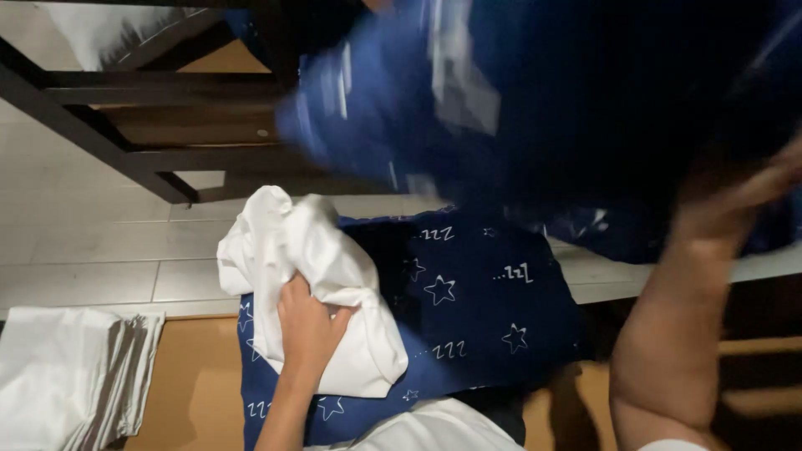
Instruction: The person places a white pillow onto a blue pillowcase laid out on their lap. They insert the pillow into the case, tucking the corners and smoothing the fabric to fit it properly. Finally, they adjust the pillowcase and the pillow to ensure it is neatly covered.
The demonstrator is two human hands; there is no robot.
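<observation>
Tiled floor [92,242] in pale grey runs behind a tan wooden surface [196,384], with a dark wooden frame [109,125] standing at the upper left. On the wood lies a navy pillowcase [468,292] printed with white stars, spread fairly flat. The left hand [307,327] rests on it, fingers closed around a bunched white cloth [309,267] — the cloth sits partly on the pillowcase, its upper fold hanging past the near edge. The right hand [739,200] is raised at the right, blurred; its fingers appear curled into a second navy sheet [518,92] held aloft, though the grip cannot be told for certain. A folded white stack [71,376] lies at the lower left, well apart.

Risks noted: the lifted sheet is large and in motion — it could drop over the pillowcase and hide the white cloth. A one-handed hold on the bunched cloth is loose-looking; a tug may let it slide towards the floor.
</observation>
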